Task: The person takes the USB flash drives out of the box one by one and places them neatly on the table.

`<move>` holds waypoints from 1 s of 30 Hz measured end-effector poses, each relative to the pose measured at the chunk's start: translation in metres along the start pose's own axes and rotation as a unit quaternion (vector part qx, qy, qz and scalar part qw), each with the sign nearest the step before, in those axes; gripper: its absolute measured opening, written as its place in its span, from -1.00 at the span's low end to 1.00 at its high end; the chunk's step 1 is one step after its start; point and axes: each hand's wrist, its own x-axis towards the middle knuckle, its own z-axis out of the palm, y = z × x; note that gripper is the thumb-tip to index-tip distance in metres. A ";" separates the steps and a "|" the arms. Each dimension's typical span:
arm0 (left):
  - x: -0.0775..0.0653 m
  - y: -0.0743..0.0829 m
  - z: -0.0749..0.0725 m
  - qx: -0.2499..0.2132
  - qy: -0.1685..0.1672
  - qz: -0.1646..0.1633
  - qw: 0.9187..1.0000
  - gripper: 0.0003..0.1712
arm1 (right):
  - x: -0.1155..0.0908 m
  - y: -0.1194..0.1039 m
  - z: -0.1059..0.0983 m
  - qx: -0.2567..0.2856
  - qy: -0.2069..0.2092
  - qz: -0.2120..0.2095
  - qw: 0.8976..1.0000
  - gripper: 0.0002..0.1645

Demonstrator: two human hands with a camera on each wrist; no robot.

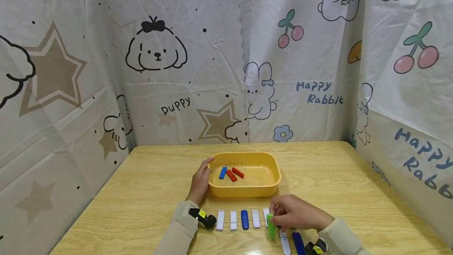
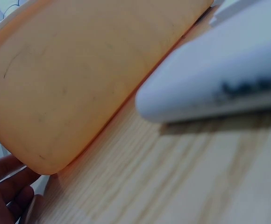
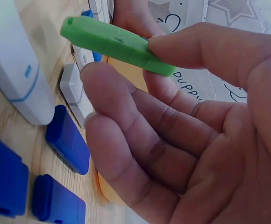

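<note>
My right hand (image 1: 295, 212) pinches a green USB stick (image 3: 119, 44) between thumb and fingers, above the table. The stick hangs lengthwise in the head view, and the other fingers curl loosely below it in the right wrist view. On the left side of a yellow plastic bin (image 1: 244, 192), my left hand (image 1: 200, 180) holds the rim, with several fingers (image 2: 7, 177) against its outer wall. Inside the bin lie a blue stick (image 1: 222, 173) and two red sticks (image 1: 231, 175), toward its left end.
A row of white and blue USB sticks (image 1: 244, 220) lies in front of the bin, partly hidden by my right hand. Nearer me are a white stick (image 1: 284, 242) and a dark blue one (image 1: 298, 243). Printed curtains (image 1: 212, 50) enclose the wooden table (image 1: 141, 204).
</note>
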 end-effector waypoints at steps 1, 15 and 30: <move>0.000 0.000 0.000 -0.001 0.000 -0.003 1.000 -0.52 | 0.000 0.000 0.001 0.000 -0.001 0.002 1.000 -0.89; 0.000 0.002 0.000 -0.006 -0.001 -0.006 1.000 -0.52 | 0.000 0.000 0.006 -0.076 -0.009 -0.016 0.997 -0.88; 0.000 0.001 0.000 -0.001 -0.004 -0.003 1.000 -0.52 | 0.000 0.001 0.010 -0.115 -0.017 0.012 0.993 -0.90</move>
